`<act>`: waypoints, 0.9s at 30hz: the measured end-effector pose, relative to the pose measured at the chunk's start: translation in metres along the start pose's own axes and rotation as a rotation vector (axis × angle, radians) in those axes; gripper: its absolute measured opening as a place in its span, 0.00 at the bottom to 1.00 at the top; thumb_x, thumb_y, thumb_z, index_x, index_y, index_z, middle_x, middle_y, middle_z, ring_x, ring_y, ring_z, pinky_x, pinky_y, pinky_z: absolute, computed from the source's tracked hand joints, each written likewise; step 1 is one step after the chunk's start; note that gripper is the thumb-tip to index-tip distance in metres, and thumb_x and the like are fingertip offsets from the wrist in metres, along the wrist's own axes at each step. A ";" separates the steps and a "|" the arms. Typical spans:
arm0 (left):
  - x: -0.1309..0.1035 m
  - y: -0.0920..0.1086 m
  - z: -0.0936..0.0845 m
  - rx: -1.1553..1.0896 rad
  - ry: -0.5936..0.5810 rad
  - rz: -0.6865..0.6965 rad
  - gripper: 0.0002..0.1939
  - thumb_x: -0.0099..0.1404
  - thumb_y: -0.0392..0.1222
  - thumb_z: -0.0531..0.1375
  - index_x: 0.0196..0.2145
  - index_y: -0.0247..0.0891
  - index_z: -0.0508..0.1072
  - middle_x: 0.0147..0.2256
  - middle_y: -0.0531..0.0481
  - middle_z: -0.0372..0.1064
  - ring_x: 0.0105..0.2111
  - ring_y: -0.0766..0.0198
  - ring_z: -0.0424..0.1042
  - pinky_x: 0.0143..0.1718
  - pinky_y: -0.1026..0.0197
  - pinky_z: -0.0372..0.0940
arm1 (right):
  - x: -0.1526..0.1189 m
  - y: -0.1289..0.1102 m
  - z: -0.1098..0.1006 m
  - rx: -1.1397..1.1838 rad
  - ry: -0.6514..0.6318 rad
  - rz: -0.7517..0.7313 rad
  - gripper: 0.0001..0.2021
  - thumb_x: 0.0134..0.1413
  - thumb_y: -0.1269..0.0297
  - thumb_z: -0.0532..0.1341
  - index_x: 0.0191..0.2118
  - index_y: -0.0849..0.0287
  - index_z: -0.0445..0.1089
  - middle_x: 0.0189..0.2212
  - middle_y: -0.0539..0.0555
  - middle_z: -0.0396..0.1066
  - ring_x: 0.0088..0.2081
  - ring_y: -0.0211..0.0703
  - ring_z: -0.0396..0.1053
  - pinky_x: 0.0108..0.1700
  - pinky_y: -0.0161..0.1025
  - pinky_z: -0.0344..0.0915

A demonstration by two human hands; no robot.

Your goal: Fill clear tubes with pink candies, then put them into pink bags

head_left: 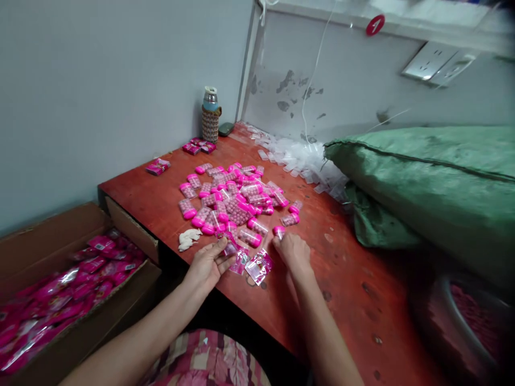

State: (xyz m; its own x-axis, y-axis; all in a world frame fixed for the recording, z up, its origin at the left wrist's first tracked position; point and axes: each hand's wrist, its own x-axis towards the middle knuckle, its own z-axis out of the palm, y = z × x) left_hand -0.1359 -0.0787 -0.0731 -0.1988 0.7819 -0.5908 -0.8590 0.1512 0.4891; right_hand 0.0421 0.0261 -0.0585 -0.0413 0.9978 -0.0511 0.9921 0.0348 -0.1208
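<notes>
My left hand (207, 264) pinches a small pink plastic pouch (230, 247) between thumb and fingers, just above the table's near edge. Beside it, two more pink-printed pouches (259, 266) lie on the red table. My right hand (295, 253) is closed, its fingers curled at a small clear bottle with a pink cap (279, 231); most of that bottle is hidden behind the fingers. Beyond both hands spreads a heap of similar pink-capped bottles (250, 191) filled with small pinkish balls.
At lower left stands a cardboard box (132, 228) of filled pink packets. A green sack (426, 166) and a round tub (450, 300) flank the right side. Clear plastic pieces (298, 155), a flask (210, 115), pink packs (158, 166) and crumpled white material (189, 238) lie around.
</notes>
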 end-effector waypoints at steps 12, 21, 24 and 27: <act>0.010 -0.016 0.015 -0.154 -0.001 0.012 0.02 0.56 0.31 0.59 0.28 0.33 0.68 0.25 0.49 0.71 0.25 0.65 0.72 0.28 0.63 0.69 | -0.114 -0.034 0.019 1.306 -0.332 -0.083 0.15 0.55 0.49 0.48 0.32 0.56 0.59 0.19 0.47 0.65 0.13 0.34 0.61 0.13 0.29 0.56; -0.004 -0.025 0.027 -0.034 -0.182 0.093 0.10 0.49 0.36 0.64 0.25 0.32 0.65 0.21 0.52 0.67 0.20 0.69 0.68 0.22 0.68 0.64 | -0.112 -0.039 0.031 1.359 -0.286 -0.055 0.14 0.55 0.50 0.48 0.37 0.56 0.58 0.20 0.46 0.64 0.13 0.32 0.59 0.12 0.27 0.56; -0.007 -0.023 0.027 0.109 -0.244 0.106 0.12 0.49 0.41 0.64 0.25 0.33 0.65 0.19 0.54 0.66 0.17 0.70 0.65 0.19 0.68 0.61 | -0.113 -0.040 0.034 1.449 -0.347 -0.086 0.14 0.55 0.50 0.48 0.35 0.56 0.57 0.19 0.45 0.63 0.12 0.30 0.57 0.12 0.26 0.54; -0.008 -0.021 0.028 0.212 -0.297 0.115 0.13 0.48 0.42 0.65 0.25 0.33 0.66 0.19 0.54 0.65 0.16 0.70 0.64 0.17 0.68 0.59 | -0.113 -0.041 0.035 1.467 -0.330 -0.104 0.14 0.55 0.50 0.48 0.36 0.56 0.56 0.19 0.45 0.62 0.12 0.30 0.57 0.13 0.27 0.55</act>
State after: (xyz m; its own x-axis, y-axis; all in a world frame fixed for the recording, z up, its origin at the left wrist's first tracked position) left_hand -0.1032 -0.0713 -0.0609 -0.1164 0.9375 -0.3279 -0.7159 0.1497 0.6820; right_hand 0.0018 -0.0903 -0.0830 -0.3246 0.9304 -0.1704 -0.0037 -0.1814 -0.9834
